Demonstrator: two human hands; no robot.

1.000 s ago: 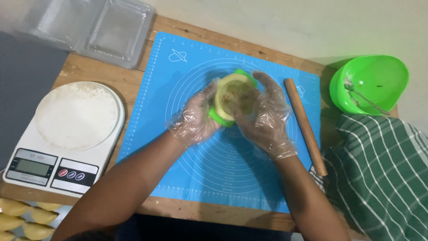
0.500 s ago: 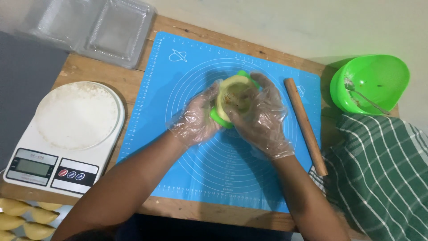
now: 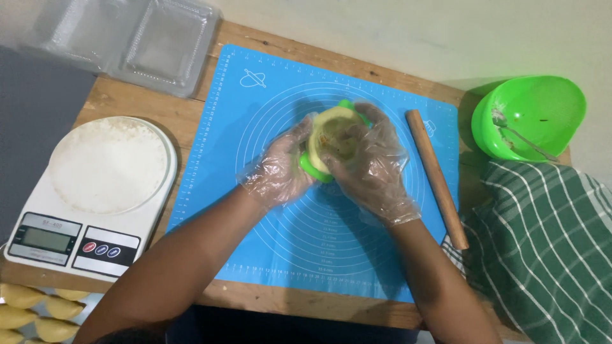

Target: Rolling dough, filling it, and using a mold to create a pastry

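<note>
Item: green dumpling mould (image 3: 317, 167), lined with a round of pale yellow dough (image 3: 331, 130), filling visible at centre. Location: held above the middle of the blue silicone mat (image 3: 268, 89), on the wooden bench (image 3: 127, 102).
Orientation: open face turned up toward the camera; long axis runs from lower left to upper right, a green edge showing at both ends.
Appearance: dough sheet pale and smooth, rim slightly raised, covering most of the mould; brownish filling in the hollow.
Left hand (image 3: 277, 169): clear plastic glove, grip clenched around the mould's lower left side.
Right hand (image 3: 373, 162): clear plastic glove, grip cupped against the dough and the mould's right side.
Nearby: wooden rolling pin (image 3: 437, 178) on the mat's right edge; green bowl (image 3: 548, 108) with spoon; kitchen scale (image 3: 89, 197) at left; checked cloth (image 3: 548, 255) at right.
</note>
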